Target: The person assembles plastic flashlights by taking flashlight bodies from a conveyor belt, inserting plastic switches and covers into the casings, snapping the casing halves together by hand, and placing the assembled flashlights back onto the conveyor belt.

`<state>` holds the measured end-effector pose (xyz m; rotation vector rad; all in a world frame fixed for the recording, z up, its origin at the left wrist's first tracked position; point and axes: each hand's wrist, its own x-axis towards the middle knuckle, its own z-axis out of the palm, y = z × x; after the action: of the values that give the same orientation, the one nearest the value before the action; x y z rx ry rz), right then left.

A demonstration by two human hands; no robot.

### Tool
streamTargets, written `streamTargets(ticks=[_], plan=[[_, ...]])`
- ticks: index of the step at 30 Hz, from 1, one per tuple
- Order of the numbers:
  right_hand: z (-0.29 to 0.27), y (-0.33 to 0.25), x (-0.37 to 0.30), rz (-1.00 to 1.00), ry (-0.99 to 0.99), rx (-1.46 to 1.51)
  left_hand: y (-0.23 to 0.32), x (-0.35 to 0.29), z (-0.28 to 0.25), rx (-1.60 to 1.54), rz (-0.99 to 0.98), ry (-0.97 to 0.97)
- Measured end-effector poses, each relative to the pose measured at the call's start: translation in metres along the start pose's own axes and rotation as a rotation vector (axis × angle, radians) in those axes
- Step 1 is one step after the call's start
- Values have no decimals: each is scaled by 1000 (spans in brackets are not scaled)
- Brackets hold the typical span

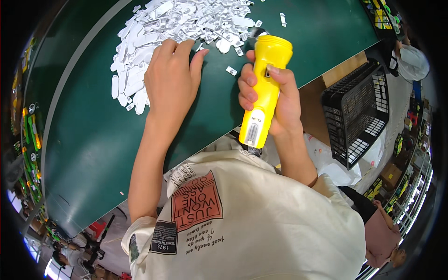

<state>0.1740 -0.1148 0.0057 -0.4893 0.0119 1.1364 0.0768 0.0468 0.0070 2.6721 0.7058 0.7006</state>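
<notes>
A yellow flashlight (269,77) is wrapped in the fingers of my right hand (285,95), held tilted with its wide head toward the far side. My right thumb lies by the dark switch on its body. At the near end of the flashlight sits a pale panel. My left hand (172,77) reaches down at the near edge of a heap of small white plastic parts (144,39). Its thumb stands apart from the fingers, and no part shows in its grasp; the fingertips dip partly out of sight. One loose white part (231,71) lies between my hands.
The green table (88,154) has a grey strip along its left side. To the right stands a black plastic crate (359,112) by a cardboard box (312,100) and white plastic bags (333,163). Other people are at the right and lower left rims.
</notes>
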Motion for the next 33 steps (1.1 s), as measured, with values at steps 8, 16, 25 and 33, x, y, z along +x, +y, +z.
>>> streamTargets(ticks=[8, 16, 25, 33], plan=[[-5, 2, -2, -28, 12, -239, -1, 0, 19, 45, 94, -14], [-9, 5, -2, 11, -3, -196, 56, -16, -25, -734, -361, -9], [7, 7, -8, 47, 30, -237, 55, -21, -27, -1007, -179, -117], [12, 8, -10, 93, 31, -286, 56, -18, -29, -1006, -188, -152]])
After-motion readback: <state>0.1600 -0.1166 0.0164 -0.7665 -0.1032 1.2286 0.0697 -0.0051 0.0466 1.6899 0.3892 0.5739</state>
